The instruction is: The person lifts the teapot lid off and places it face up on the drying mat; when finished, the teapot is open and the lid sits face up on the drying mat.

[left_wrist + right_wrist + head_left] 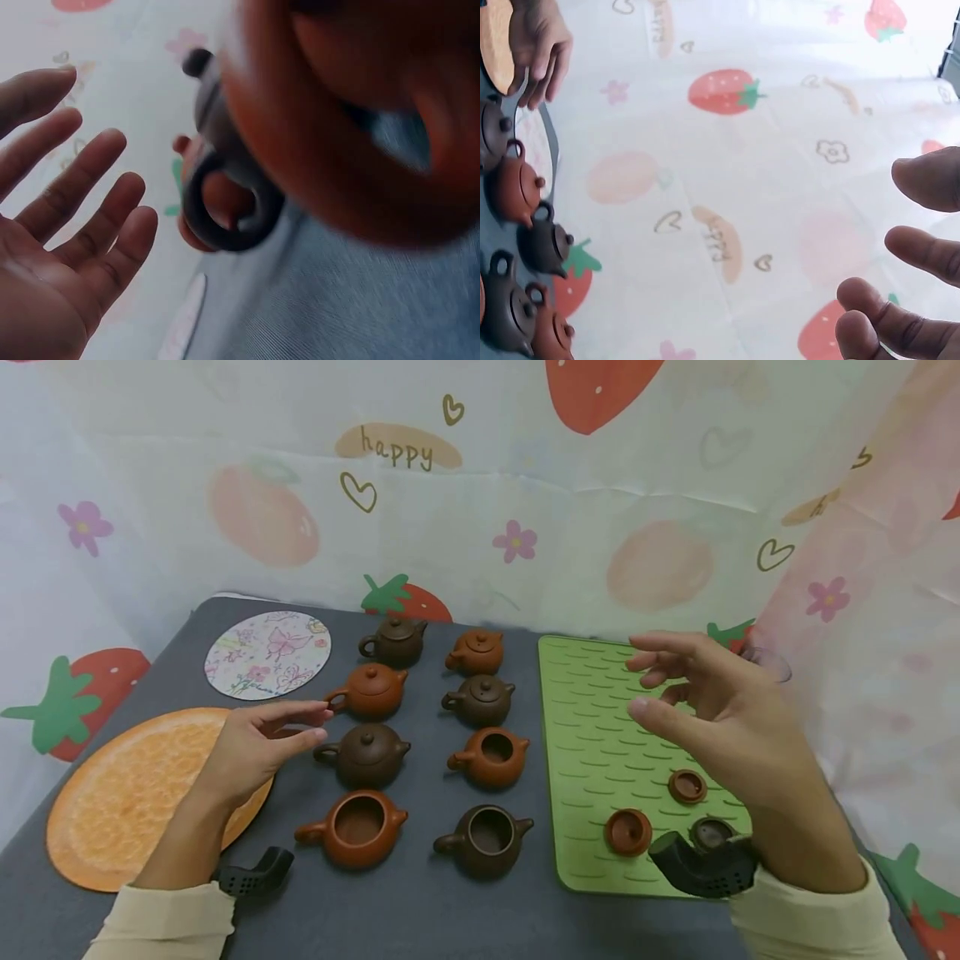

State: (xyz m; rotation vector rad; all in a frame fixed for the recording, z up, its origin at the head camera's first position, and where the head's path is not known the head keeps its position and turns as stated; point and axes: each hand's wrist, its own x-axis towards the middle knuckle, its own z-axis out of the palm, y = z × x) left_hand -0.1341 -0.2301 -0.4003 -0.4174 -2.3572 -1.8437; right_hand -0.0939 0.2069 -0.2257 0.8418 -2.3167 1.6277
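My left hand (pixel 262 743) hovers by the left column of clay teapots, fingers loosely extended and holding nothing. Its fingertips overlap the handle of a lidded orange-brown teapot (pixel 378 693) in the head view; a lidded dark brown teapot (pixel 367 758) sits just nearer. In front stand three lidless pots: an orange one (pixel 352 852), a dark one (pixel 487 864) and another orange one (pixel 483 777). Over the green mat (pixel 592 710) my right hand (pixel 712 702) is raised, fingers loosely bent around nothing. Below it lie two orange lids (pixel 628 833) and a dark lid (pixel 711 832).
Farther back stand lidded teapots: a dark one (pixel 396 647) at left, an orange one (pixel 480 653) and a dark one (pixel 483 703) at right. An orange round mat (pixel 127 802) lies under my left forearm, a patterned white round mat (pixel 262 652) behind it. A printed curtain (pixel 480 510) encloses the table.
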